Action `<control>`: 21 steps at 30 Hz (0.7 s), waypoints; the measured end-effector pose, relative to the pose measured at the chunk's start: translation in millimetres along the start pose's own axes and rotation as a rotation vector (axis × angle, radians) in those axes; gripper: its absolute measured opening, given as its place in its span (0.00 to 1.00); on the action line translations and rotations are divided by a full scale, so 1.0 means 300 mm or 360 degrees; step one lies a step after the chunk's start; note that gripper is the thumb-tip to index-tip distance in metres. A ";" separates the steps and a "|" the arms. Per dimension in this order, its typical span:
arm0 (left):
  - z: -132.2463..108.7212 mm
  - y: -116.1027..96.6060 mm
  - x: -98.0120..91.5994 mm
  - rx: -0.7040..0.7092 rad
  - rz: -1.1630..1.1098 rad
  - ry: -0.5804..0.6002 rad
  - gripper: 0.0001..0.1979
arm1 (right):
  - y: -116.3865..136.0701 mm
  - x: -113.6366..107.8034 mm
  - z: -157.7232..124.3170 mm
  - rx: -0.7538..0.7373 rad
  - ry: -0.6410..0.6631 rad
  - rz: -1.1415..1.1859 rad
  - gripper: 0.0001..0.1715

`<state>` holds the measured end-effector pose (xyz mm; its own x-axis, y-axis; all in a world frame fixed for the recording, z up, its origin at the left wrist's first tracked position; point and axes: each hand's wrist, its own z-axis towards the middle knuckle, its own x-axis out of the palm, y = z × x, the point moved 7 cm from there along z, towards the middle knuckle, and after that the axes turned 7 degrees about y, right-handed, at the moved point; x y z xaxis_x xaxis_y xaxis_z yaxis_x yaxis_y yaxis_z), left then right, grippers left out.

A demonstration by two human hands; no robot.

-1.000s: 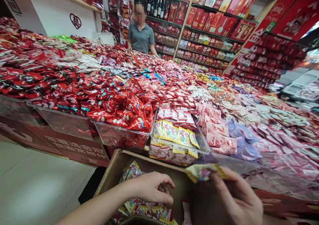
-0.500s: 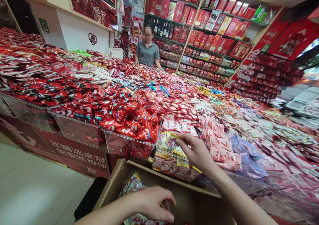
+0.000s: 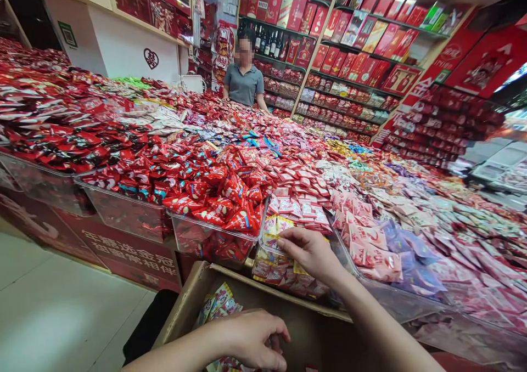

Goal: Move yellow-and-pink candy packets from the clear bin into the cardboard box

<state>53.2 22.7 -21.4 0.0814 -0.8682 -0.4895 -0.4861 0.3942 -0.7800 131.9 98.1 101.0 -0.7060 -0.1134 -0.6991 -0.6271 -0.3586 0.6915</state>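
Note:
My right hand (image 3: 308, 254) reaches over a clear bin (image 3: 263, 254) and has thumb and fingers together on a small yellow-and-white candy packet (image 3: 284, 224) at the front. More such packets show through the bin's wall. My left hand (image 3: 257, 336) hangs above an open cardboard box (image 3: 191, 298), with its fingers loosely curled and the thumb apart. No thing shows between them; the space under the palm is hidden. Inside the box, on the left, lie several colourful candy packets (image 3: 222, 300), partly covered by my left hand and wrist.
Left of the packet bin stands a bin of red candy packets (image 3: 230, 196). Pink packets (image 3: 370, 251) and purple packets (image 3: 415, 268) lie to its right. A person in a grey shirt (image 3: 244, 86) stands behind the heaped counter, before shelves of red boxes (image 3: 296, 15).
My right hand has moved slightly left and down over the yellow-and-white packets. The left hand stays almost where it was above the box. The view has shifted slightly.

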 end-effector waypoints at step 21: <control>-0.001 0.020 0.010 -0.0067 0.0207 0.0056 0.22 | 0.006 -0.014 -0.007 0.0034 -0.0018 -0.0022 0.10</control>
<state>50.3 22.5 -27.4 -0.0147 -0.8209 -0.5709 -0.5267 0.4916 -0.6934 134.4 95.8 104.8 -0.7008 -0.0978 -0.7066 -0.6437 -0.3403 0.6855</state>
